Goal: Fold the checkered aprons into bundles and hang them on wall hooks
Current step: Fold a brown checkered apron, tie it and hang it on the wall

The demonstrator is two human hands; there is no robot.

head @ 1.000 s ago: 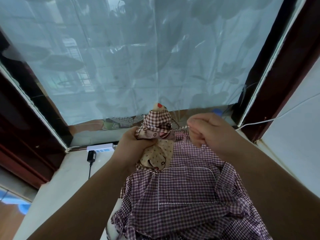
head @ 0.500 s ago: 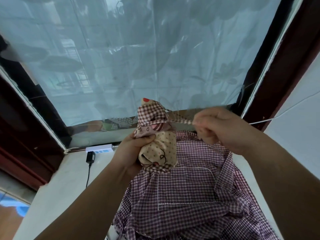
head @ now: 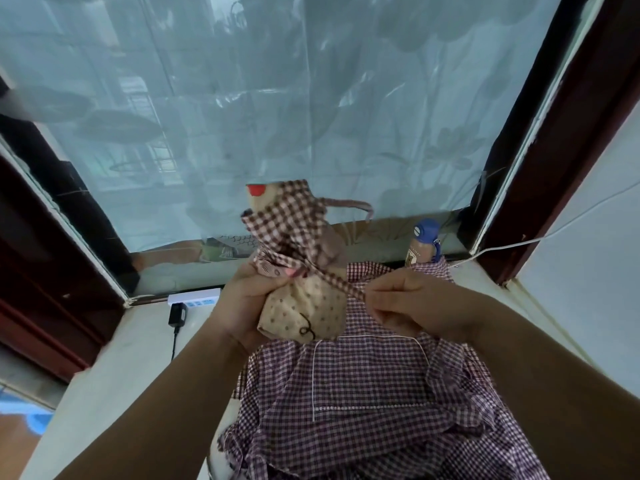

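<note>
Apron bundle (head: 304,306) held above pale table (head: 121,358)
Left hand (head: 242,306) grips it, fingers curled round; right hand (head: 415,303) pinches its checkered strap (head: 341,284); curtained window (head: 277,98) behind.

Window bay, sill and fittings.
Pale translucent curtain (head: 277,116) with leaf print covers the pane; dark red-brown frame (head: 581,133) on both sides. White power strip (head: 194,296) lies at the curtain's foot, black adapter (head: 177,314) just beside it, its cord trailing over the pale ledge (head: 114,368). Blue-capped brown bottle (head: 423,249) upright near the right corner. Thin white cable (head: 554,230) crosses the white wall (head: 595,289).
</note>
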